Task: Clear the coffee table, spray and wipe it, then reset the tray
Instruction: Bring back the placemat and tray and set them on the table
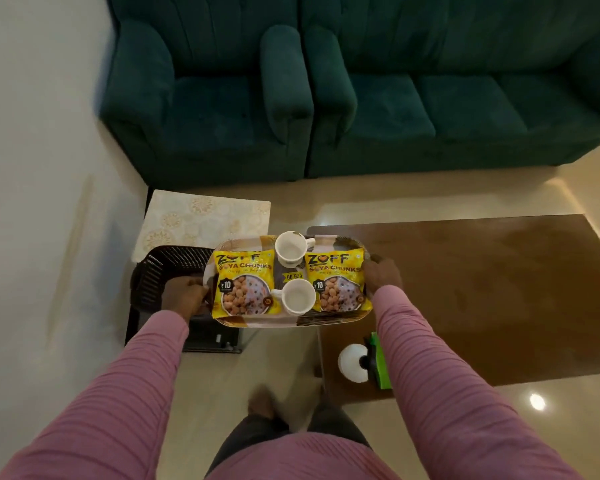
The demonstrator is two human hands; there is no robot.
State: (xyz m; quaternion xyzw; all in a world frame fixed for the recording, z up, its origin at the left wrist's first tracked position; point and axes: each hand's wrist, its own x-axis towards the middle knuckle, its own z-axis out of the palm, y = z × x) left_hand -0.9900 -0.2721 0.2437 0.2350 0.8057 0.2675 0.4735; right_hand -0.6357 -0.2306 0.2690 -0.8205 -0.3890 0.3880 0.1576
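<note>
Head view shows both hands, left hand (184,295) and right hand (383,274), fingers clamped on the patterned oval tray (267,322) of yellow snack packets (245,282) and white cups (297,296) at the brown bench's (482,289) left edge, the white spray bottle (354,362) and green cloth (381,362) near its front-left corner, so whether clearing or resetting, I cannot tell.
</note>
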